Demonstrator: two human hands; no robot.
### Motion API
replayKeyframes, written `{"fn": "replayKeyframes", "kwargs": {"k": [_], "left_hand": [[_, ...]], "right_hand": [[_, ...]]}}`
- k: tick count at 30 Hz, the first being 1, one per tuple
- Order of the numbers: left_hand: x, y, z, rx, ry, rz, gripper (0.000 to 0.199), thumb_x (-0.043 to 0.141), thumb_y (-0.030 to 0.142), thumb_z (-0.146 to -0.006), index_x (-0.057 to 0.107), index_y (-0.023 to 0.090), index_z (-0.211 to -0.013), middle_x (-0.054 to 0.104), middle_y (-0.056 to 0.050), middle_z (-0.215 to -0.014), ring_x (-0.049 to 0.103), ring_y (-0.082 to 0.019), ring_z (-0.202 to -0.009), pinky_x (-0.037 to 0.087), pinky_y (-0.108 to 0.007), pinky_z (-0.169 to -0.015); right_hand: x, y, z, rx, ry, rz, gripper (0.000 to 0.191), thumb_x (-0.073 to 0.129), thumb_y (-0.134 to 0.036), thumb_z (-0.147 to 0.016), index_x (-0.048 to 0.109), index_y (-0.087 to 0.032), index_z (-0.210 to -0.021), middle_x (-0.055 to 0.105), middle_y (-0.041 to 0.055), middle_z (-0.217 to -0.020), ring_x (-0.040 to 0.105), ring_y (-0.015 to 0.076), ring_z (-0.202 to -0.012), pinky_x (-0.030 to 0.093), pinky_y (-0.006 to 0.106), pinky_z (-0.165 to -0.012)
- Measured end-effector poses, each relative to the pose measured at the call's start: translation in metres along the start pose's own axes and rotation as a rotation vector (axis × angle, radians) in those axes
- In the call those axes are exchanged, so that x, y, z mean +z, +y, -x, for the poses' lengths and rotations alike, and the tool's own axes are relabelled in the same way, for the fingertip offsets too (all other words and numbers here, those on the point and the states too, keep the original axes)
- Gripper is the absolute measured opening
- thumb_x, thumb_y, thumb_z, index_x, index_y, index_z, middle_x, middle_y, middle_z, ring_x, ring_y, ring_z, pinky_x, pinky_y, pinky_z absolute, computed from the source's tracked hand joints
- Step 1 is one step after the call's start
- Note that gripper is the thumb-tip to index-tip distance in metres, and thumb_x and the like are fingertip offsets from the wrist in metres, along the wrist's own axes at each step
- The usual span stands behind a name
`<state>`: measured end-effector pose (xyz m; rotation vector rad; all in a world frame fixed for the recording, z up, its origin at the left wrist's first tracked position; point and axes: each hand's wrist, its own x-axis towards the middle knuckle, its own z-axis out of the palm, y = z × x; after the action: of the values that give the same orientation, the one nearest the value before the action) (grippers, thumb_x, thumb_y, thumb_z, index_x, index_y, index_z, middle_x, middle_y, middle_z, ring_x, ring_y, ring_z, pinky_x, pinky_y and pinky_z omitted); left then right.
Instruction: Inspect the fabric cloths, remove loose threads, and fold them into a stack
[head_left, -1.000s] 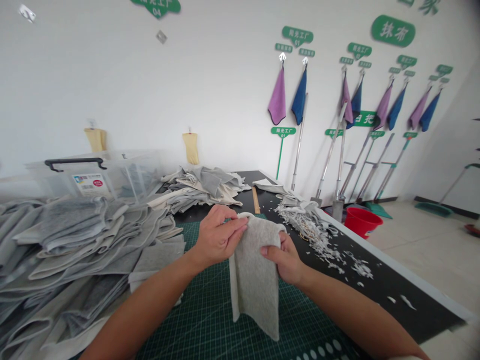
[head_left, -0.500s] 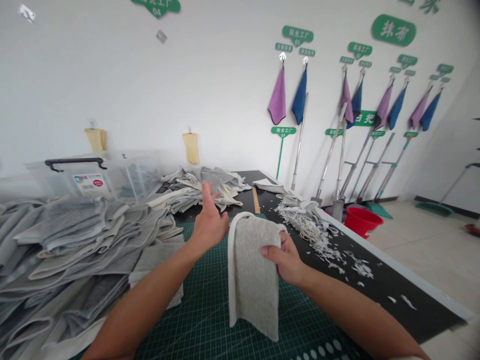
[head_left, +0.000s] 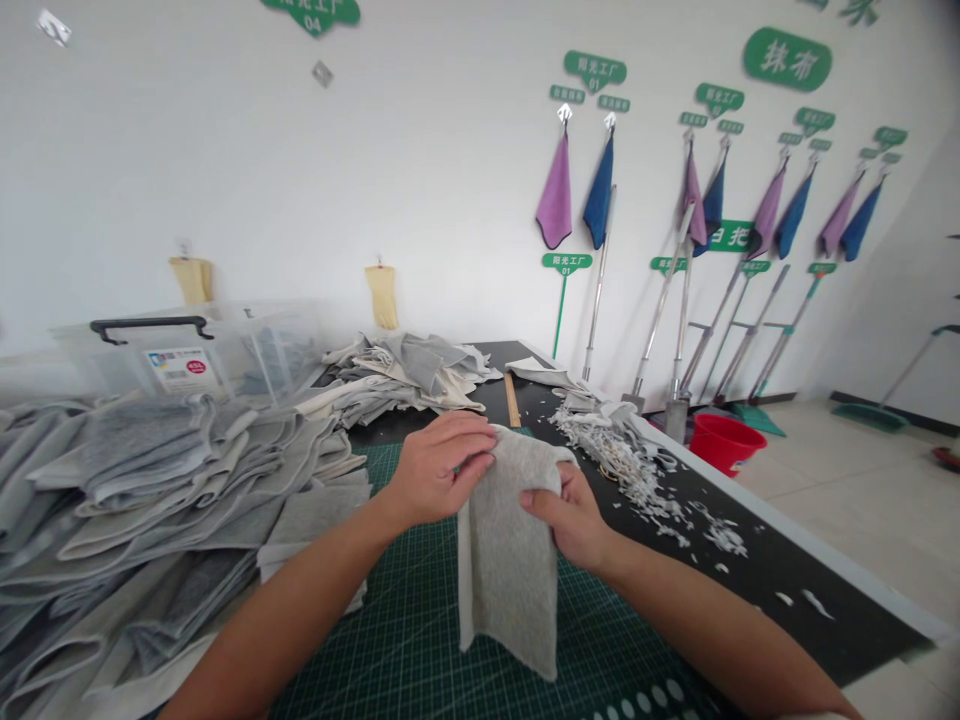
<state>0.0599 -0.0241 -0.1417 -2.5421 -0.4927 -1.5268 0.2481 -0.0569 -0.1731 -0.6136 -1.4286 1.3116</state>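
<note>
A light grey piece of fabric hangs over the green cutting mat, its lower edge loose. My right hand grips its upper right side, thumb on the near face and the fingers behind. At the upper left corner of the fabric, my left hand has its fingers bent and the thumb close beneath them, closed at the edge. Part of the fabric's far side is hidden.
Stacked grey fabric pieces cover the left side, before a clear plastic box. A fabric heap and a wooden ruler lie farther back. White scraps litter the black tabletop; a red bucket stands beyond.
My left hand has moved right and down from beside the fabric to its upper left corner, with its fingers closing there. My right hand and the fabric stay nearly in place.
</note>
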Motion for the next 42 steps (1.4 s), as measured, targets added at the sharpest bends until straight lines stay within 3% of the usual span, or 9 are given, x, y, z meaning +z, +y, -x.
{"fn": "replayKeyframes", "kwargs": {"k": [6, 14, 23, 29, 38, 42], "left_hand": [[-0.001, 0.003, 0.002, -0.136, 0.031, 0.025, 0.012, 0.059, 0.009, -0.076, 0.064, 0.017, -0.084, 0.065, -0.005, -0.088, 0.059, -0.016, -0.087, 0.048, -0.032, -0.081], [0.000, -0.001, 0.002, -0.349, 0.127, 0.439, 0.009, 0.054, 0.014, -0.083, 0.061, 0.016, -0.078, 0.063, -0.005, -0.081, 0.061, -0.017, -0.084, 0.048, -0.034, -0.079], [-0.006, 0.003, 0.000, -0.180, 0.001, 0.218, 0.015, 0.059, 0.008, -0.076, 0.064, 0.017, -0.088, 0.065, -0.007, -0.090, 0.059, -0.018, -0.093, 0.046, -0.035, -0.085], [-0.003, 0.003, 0.001, -0.229, -0.016, 0.149, 0.009, 0.056, 0.011, -0.079, 0.060, 0.017, -0.083, 0.063, -0.006, -0.089, 0.058, -0.016, -0.090, 0.045, -0.032, -0.082], [-0.006, -0.001, 0.000, -0.325, 0.095, 0.153, 0.009, 0.048, 0.019, -0.085, 0.056, 0.016, -0.081, 0.060, -0.006, -0.089, 0.057, -0.015, -0.086, 0.044, -0.030, -0.080], [0.000, -0.010, 0.005, -0.542, 0.070, -0.035, 0.015, 0.050, 0.027, -0.084, 0.059, 0.017, -0.077, 0.062, -0.004, -0.077, 0.058, -0.016, -0.075, 0.045, -0.028, -0.073]], "right_hand": [[0.001, 0.004, -0.002, -0.049, -0.019, 0.082, 0.021, 0.064, -0.030, -0.068, 0.054, -0.014, -0.058, 0.045, -0.0027, -0.055, 0.036, 0.0074, -0.050, 0.030, 0.019, -0.047], [-0.003, 0.007, -0.001, -0.083, 0.011, 0.117, 0.018, 0.063, -0.028, -0.066, 0.054, -0.015, -0.057, 0.044, -0.0029, -0.055, 0.035, 0.0076, -0.051, 0.032, 0.020, -0.048], [-0.003, 0.005, -0.001, -0.139, -0.001, 0.176, 0.018, 0.060, -0.026, -0.068, 0.052, -0.015, -0.057, 0.042, -0.0034, -0.055, 0.033, 0.0074, -0.051, 0.031, 0.020, -0.049], [-0.007, 0.012, 0.000, -0.082, -0.016, 0.245, 0.027, 0.058, -0.028, -0.070, 0.041, -0.016, -0.052, 0.035, -0.0042, -0.053, 0.030, 0.0067, -0.050, 0.027, 0.020, -0.047], [-0.005, 0.009, 0.002, -0.088, -0.015, 0.296, 0.031, 0.057, -0.029, -0.070, 0.036, -0.017, -0.050, 0.031, -0.0045, -0.051, 0.028, 0.0065, -0.049, 0.025, 0.020, -0.046], [-0.004, 0.009, 0.003, -0.089, -0.015, 0.295, 0.031, 0.057, -0.031, -0.071, 0.038, -0.017, -0.051, 0.032, -0.0039, -0.052, 0.029, 0.0069, -0.050, 0.027, 0.021, -0.046]]}}
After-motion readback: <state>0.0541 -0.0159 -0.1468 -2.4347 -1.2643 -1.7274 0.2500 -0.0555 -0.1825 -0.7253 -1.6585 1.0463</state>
